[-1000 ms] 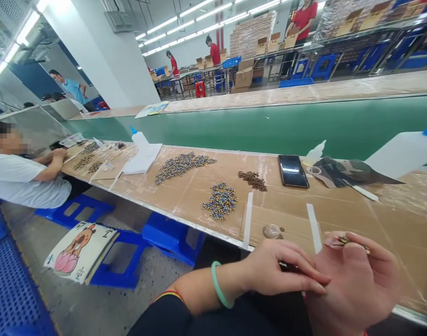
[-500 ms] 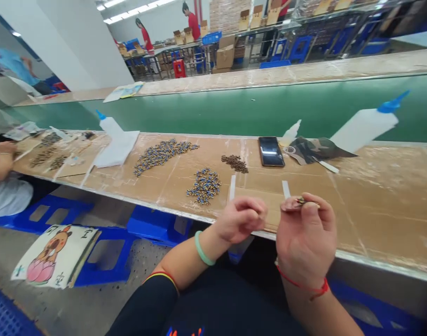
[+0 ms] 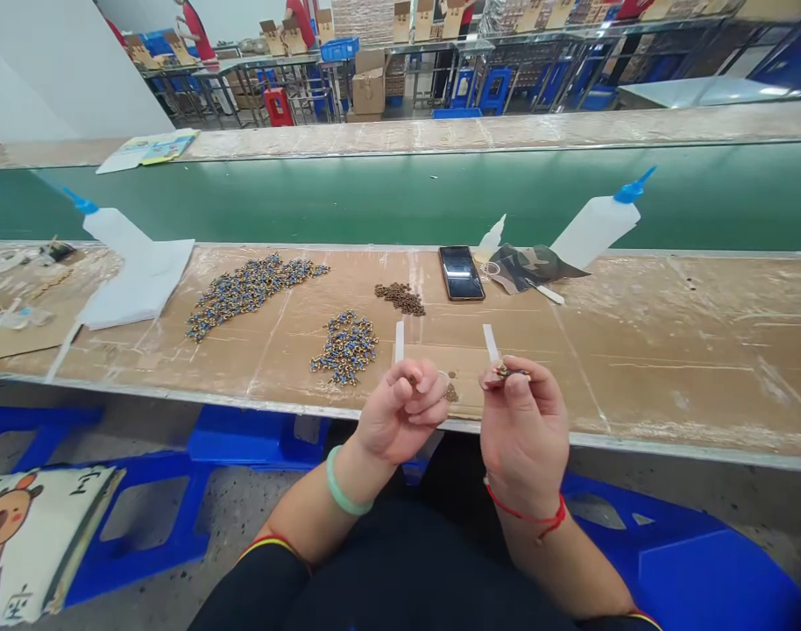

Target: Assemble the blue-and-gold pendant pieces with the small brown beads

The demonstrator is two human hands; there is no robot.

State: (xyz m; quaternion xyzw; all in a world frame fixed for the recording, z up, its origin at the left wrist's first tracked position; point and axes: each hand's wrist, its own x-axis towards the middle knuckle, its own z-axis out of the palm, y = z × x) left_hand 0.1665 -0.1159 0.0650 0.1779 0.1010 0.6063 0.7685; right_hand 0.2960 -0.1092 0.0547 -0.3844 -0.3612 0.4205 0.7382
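My left hand (image 3: 400, 407) is closed in a pinch, with a tiny brown piece (image 3: 412, 379) at its fingertips. Opposite it, my right hand (image 3: 525, 421) pinches a small metallic piece with dark and gold parts (image 3: 511, 372) between thumb and fingers. The hands are apart, above the table's near edge. A few brown bits (image 3: 451, 393) lie on the cardboard between them. Beyond my left hand are a small pile of blue-and-gold pieces (image 3: 345, 347) and a pile of brown pieces (image 3: 400, 299). A larger blue-and-gold pile (image 3: 249, 291) spreads farther left.
A phone (image 3: 462, 273), a small glue bottle (image 3: 491, 238), a camouflage cloth (image 3: 538, 265) and a white bottle (image 3: 596, 230) stand or lie behind my right hand. White sheets (image 3: 138, 285) and another bottle (image 3: 116, 230) are at the left. Blue stools are below the table.
The camera view has turned right and levelled, so the scene sits farther left. My left hand has turned, now showing the brown piece at its fingertips. My right hand keeps its pinch.
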